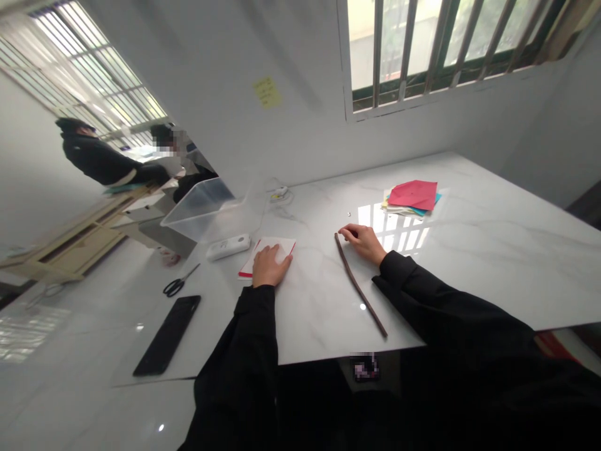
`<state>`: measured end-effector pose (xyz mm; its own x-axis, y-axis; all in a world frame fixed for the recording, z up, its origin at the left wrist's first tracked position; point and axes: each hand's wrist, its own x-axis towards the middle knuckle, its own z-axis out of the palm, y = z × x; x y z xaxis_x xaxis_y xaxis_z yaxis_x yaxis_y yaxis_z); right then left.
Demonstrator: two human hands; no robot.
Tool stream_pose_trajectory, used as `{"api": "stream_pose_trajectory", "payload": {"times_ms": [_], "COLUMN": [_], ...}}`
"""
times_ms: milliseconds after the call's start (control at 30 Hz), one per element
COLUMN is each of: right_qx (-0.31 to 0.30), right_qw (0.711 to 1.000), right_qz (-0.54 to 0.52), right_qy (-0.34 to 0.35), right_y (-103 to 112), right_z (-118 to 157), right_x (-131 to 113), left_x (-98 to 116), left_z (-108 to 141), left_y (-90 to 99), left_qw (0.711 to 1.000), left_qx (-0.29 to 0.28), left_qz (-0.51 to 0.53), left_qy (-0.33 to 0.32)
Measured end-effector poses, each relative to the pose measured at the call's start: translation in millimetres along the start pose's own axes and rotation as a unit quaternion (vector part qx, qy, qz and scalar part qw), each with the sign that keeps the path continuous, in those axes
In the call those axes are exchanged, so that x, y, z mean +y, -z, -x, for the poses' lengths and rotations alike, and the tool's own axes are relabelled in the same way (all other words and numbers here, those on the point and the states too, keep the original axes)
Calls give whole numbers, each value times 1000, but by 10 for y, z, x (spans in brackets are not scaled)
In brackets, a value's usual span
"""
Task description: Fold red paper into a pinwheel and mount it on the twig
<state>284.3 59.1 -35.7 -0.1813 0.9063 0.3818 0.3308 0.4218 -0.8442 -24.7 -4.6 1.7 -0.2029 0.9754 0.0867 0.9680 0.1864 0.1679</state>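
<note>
My left hand lies flat on a stack of white paper with a red edge, fingers stretched out. A thin, slightly bent brown stick runs across the white marble-patterned table from near my right hand toward the front edge. At its far end my right hand rests on the table with curled fingers. The fingertips are right beside the stick's end; whether they touch it or pinch something small is hidden. A tiny shiny piece lies just beyond that hand.
Left of the paper are a white power strip, black-handled scissors and a black phone-like slab. A clear plastic bin stands behind. Coloured paper sheets lie at back right. Two people sit farther left.
</note>
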Motion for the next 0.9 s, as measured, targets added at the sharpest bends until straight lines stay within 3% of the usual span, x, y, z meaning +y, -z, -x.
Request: {"api": "stream_pose_trajectory", "payload": {"times_ms": [100,200,333,533,900], "right_qx": [5,9,13,12,7], "right_qw": [1000,999,996,992,986], "right_qz": [-12,-34,-74,-116,-154], "right_qy": [-12,-25,-40,-47,-56], "right_y": [18,36,56,70,76], "right_z": [-13,-20,-40,-79,-95], "right_x": [1,6,45,109,139], "left_x": [-30,-28,-62,-141,-105], "left_z": [-14,-38,-87,-141,-214], "left_y": [12,92,244,377,427], "left_qw": [1000,998,993,993,996], "left_qx": [6,6,-24,-68,-42], "left_qz": [17,66,102,94,69], "left_qy": [-17,7,51,30,33]}}
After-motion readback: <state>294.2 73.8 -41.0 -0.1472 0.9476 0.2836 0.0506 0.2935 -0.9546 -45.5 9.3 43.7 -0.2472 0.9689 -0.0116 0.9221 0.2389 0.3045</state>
